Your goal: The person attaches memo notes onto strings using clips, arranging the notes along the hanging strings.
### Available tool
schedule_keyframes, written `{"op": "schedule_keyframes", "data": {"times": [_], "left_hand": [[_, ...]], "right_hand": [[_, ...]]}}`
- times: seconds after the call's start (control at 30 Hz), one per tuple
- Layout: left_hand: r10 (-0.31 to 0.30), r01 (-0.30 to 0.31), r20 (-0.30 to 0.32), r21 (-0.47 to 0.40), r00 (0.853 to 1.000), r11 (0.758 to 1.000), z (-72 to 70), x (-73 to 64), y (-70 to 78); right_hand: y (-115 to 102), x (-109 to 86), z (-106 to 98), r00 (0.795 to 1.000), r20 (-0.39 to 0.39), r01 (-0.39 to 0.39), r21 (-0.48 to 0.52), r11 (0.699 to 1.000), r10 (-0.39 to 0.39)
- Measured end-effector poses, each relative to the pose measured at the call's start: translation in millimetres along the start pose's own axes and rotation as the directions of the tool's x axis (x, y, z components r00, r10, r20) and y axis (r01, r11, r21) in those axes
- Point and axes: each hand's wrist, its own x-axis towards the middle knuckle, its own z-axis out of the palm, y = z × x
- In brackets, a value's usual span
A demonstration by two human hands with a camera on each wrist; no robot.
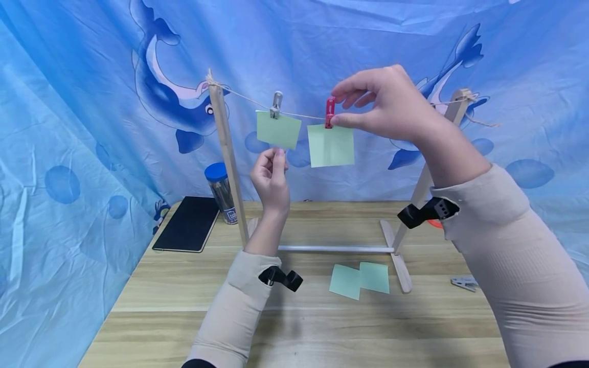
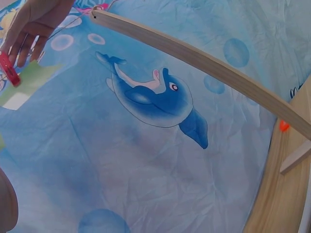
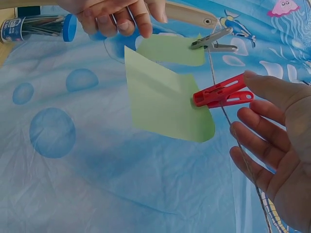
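A green paper note [image 1: 332, 148] hangs from a string [image 1: 301, 115] under a red clothespin [image 1: 329, 112]. My right hand [image 1: 391, 105] is at that clothespin; in the right wrist view its thumb [image 3: 272, 87] touches one handle end, and the other fingers are loosely bent. To the left, a second green note [image 1: 278, 129] hangs from a grey clothespin [image 1: 276, 105]. Just below this note is my left hand [image 1: 271, 179], its fingers loosely bent near the lower edge; I cannot tell whether they touch it.
The string runs between two wooden posts [image 1: 225, 148] joined by a white rod [image 1: 336, 249]. Two green notes [image 1: 345, 281] lie on the table [image 1: 322, 332]. A grey clothespin [image 1: 465, 283] lies at right, a black tablet [image 1: 187, 225] and blue-lidded jar [image 1: 223, 191] at left.
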Motion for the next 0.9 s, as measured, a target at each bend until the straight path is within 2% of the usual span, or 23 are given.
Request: {"op": "schedule_keyframes", "data": {"times": [0.2,0.73,0.9], "left_hand": [[0.008,-0.008,0.002,-0.005,1.000,1.000,-1.1,-0.5,-1.1],[-0.033,0.033,0.000,0.011,0.999,0.999,-1.8,-1.9,-5.3],[-0.048,0.048,0.001,0.022,0.999,0.999,-1.4,-3.7,-6.2]], "right_hand": [[2.4,-2.2,0.4,1.000,-0.009,0.001,0.006,1.000,-0.001],[7.5,-5.9,1.4,0.998,-0.037,0.054,0.016,0.998,-0.053],[10.0,-8.0,1.2,0.996,-0.070,0.057,0.015,0.998,-0.056]]}}
